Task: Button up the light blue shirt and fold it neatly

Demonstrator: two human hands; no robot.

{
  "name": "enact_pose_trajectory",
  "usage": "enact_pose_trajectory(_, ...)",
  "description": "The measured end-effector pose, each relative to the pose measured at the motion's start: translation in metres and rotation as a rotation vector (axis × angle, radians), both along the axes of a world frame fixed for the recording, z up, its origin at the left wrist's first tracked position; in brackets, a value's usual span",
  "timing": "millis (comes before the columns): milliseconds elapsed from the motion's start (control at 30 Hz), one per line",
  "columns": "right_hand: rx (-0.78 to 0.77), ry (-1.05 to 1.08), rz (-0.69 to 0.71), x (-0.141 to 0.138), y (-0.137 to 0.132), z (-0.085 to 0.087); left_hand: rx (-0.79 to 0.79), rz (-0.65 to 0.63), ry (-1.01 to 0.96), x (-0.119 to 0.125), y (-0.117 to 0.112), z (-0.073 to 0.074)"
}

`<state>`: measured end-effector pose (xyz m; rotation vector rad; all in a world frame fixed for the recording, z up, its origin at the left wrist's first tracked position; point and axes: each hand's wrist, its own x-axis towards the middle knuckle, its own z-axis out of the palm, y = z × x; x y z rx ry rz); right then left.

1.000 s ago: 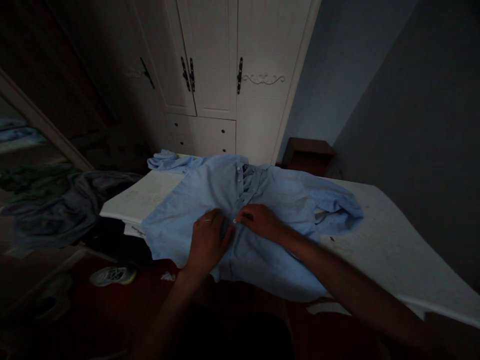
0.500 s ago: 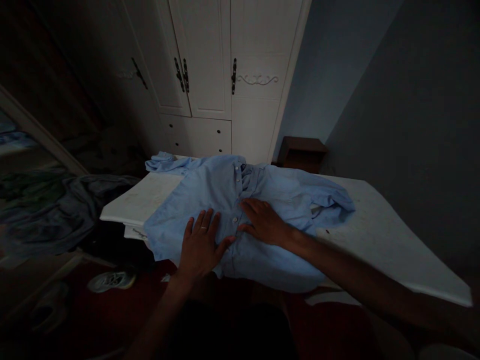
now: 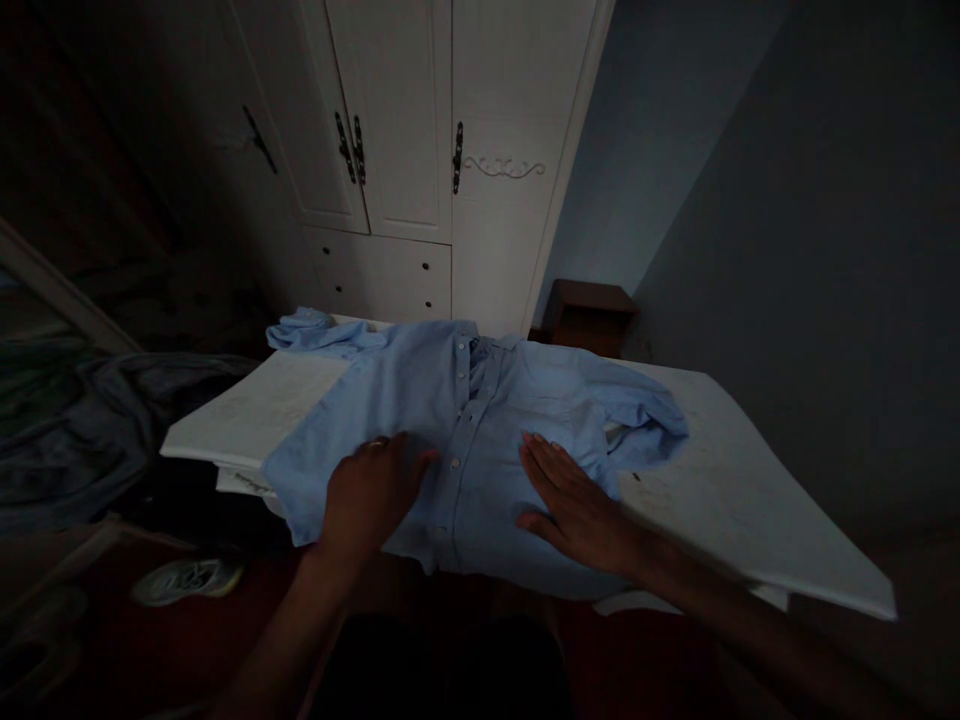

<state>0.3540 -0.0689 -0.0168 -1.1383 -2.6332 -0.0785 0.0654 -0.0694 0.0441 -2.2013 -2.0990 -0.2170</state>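
A light blue button-up shirt (image 3: 487, 500) lies spread, front side up, over a white ironing board (image 3: 750, 490). Its button strip runs down the middle, and one sleeve hangs bunched at the far left while the other rests on the right. My right hand (image 3: 577, 505) is flat on the shirt's right front, fingers together and thumb apart. Over the left front is my left hand (image 3: 371, 495), a ring on one finger, its thumb apart and its fingers partly bent and foreshortened. Neither hand grips anything.
White wardrobe doors and drawers (image 3: 390, 270) stand behind the board. A small brown wooden cabinet (image 3: 592, 300) is by the wall. Dark clothes (image 3: 135, 430) are heaped at left, above a shoe (image 3: 187, 580) on the red floor covering.
My right hand has slid away from the button strip to the right. My left hand has shifted slightly left, its fingers less stretched out. The view has tilted a little.
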Motion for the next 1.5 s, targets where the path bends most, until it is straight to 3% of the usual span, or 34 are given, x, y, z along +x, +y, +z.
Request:
enact_pose_trajectory(100,-0.013,0.010,0.015,-0.002,0.000,0.002,0.024,-0.008,-0.044,0.005,0.036,0.012)
enact_pose_trajectory(200,-0.004,-0.001,0.012,-0.005,-0.004,0.003,0.050,-0.221,-0.113,0.013,0.079,0.011)
enact_pose_trajectory(367,-0.009,-0.042,0.023,-0.002,-0.011,0.001,-0.005,-0.517,-0.172,0.025,0.137,-0.010)
enact_pose_trajectory(533,-0.123,-0.060,0.079,0.009,-0.007,0.019,-0.173,-0.649,-0.393,0.006,0.168,-0.038)
enact_pose_trajectory(667,-0.265,-0.024,0.057,0.007,0.007,0.053,-0.328,-0.770,-0.559,-0.015,0.181,-0.045)
enact_pose_trajectory(800,-0.302,0.066,-0.009,-0.011,0.038,0.075,-0.329,-0.801,-0.439,-0.014,0.183,-0.036)
enact_pose_trajectory(933,-0.237,0.135,-0.003,-0.035,0.082,0.075,-0.256,-0.794,-0.297,0.000,0.181,-0.023)
enact_pose_trajectory(1067,-0.251,0.106,0.004,-0.057,0.113,0.069,-0.194,-0.863,-0.293,0.008,0.184,-0.016)
enact_pose_trajectory(1267,-0.390,0.007,0.182,-0.065,0.121,0.067,-0.176,-0.946,-0.490,0.008,0.199,-0.023)
enact_pose_trajectory(1400,-0.376,0.015,0.250,-0.064,0.122,0.065,-0.215,-0.988,-0.682,0.003,0.205,-0.037)
enact_pose_trajectory(1500,-0.332,0.018,0.273,-0.067,0.123,0.063,-0.260,-1.004,-0.664,-0.002,0.204,-0.043)
